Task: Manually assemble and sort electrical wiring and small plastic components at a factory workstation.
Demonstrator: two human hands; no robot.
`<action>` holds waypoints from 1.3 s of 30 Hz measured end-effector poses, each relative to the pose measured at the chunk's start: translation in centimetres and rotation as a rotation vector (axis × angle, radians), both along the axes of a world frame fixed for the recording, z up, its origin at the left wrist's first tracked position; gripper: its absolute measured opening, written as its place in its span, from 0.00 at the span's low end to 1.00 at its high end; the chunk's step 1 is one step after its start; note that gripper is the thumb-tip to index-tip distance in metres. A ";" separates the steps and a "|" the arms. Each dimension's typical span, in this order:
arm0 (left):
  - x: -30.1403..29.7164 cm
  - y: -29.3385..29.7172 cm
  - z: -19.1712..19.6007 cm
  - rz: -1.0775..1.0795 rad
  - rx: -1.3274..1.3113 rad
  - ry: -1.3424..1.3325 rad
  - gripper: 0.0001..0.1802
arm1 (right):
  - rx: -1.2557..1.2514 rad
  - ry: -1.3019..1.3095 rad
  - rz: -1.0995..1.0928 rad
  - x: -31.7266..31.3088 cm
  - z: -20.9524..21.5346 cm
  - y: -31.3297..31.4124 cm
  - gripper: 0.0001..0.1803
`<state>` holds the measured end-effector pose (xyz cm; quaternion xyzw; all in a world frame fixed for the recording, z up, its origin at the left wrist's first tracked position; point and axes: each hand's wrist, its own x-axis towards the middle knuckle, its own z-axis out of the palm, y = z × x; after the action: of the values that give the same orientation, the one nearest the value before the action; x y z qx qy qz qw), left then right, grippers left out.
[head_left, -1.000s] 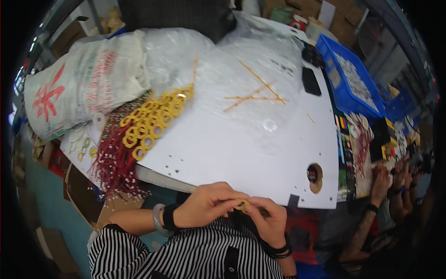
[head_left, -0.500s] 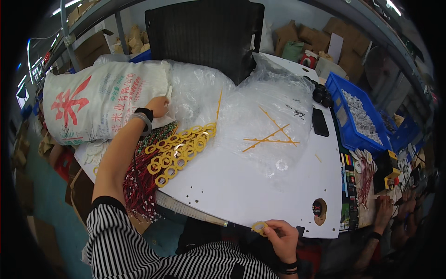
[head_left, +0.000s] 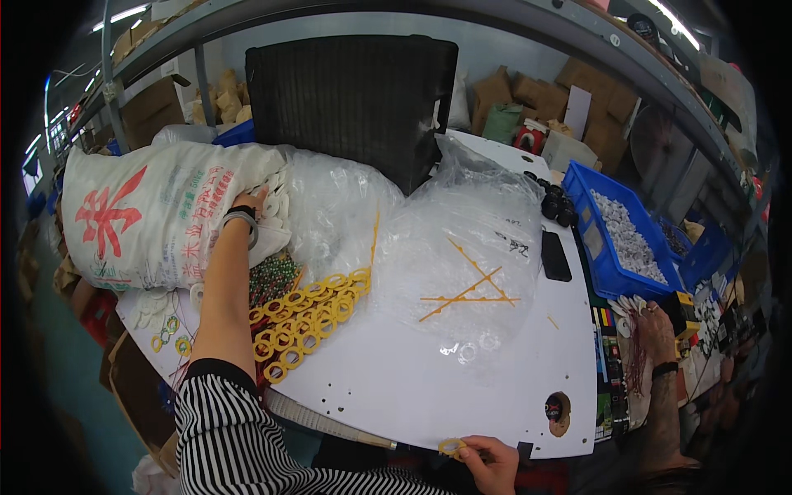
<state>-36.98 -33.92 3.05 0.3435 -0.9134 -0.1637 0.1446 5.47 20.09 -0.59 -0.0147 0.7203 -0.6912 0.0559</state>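
Observation:
My left hand (head_left: 251, 200) reaches into the mouth of a white woven sack (head_left: 148, 216) with red and green print. White flat discs (head_left: 277, 198) show at the sack's opening beside it. The fingers are mostly hidden among the discs and cloth, so I cannot make out a grip. At the table's front edge my right hand (head_left: 492, 464) pinches a yellow ring (head_left: 451, 447) between thumb and fingers. Rows of joined yellow rings (head_left: 307, 330) lie beside my left forearm, partly over a bundle of red wires and small green boards (head_left: 275, 279).
Clear plastic bags (head_left: 470, 272) cover the table's middle, with thin yellow strips (head_left: 470, 299) on top. A black phone (head_left: 556, 256) lies near a blue bin (head_left: 615, 239) of white parts. A co-worker's hand (head_left: 657, 334) is at right. White discs (head_left: 153, 309) lie by the sack.
My left hand has gone from the sack's edge into its opening, where white discs now show. The right hand still holds the yellow ring. A co-worker's hand has moved up to the wires at right.

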 end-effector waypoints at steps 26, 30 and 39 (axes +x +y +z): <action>14.5 14.5 2.2 -0.874 -0.311 0.172 0.29 | 0.049 0.243 -0.066 0.3 -0.3 0.1 0.08; 16.0 18.9 4.9 -0.697 -0.255 -0.259 0.21 | 0.096 0.287 -0.086 0.5 -0.5 0.1 0.08; 14.2 20.2 2.3 -0.635 -0.514 0.069 0.22 | 0.071 0.296 -0.078 0.6 -0.6 0.0 0.08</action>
<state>-22.81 -13.67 5.36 -0.0084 -0.9798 0.0217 0.1987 6.06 20.05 -1.19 -0.0865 0.7448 -0.6571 -0.0773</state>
